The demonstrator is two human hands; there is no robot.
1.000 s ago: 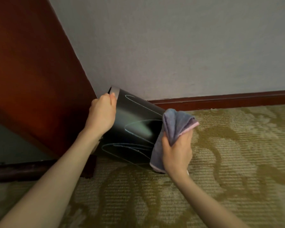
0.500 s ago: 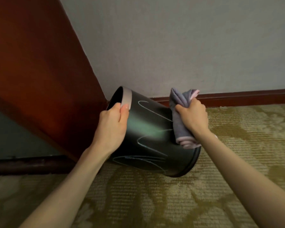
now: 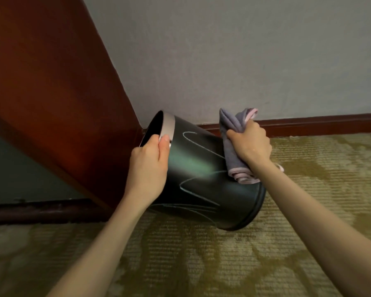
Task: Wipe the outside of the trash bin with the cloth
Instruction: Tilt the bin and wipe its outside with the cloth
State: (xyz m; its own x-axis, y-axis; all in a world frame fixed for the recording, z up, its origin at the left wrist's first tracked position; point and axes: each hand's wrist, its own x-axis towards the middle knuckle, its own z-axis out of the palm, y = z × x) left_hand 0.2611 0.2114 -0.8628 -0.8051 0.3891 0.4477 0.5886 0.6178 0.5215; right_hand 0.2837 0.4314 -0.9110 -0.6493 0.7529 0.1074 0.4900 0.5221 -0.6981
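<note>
A black round trash bin (image 3: pixel 204 181) with a silver rim and pale zigzag lines lies tilted, its mouth toward the upper left and its base low on the right near the carpet. My left hand (image 3: pixel 148 168) grips the rim, thumb on the silver band. My right hand (image 3: pixel 248 148) is closed on a bunched grey cloth (image 3: pixel 234 142) with pink edging, which is pressed against the bin's upper right side near the base.
A red-brown wooden panel (image 3: pixel 51 93) rises at the left, close to the bin's mouth. A grey wall with a dark wooden baseboard (image 3: pixel 319 125) runs behind. Patterned olive carpet (image 3: pixel 201 254) covers the floor.
The bin's base has swung out toward me and its mouth has risen. My right hand carried the cloth from the bin's near lower side up to its far upper side. My left hand kept its grip.
</note>
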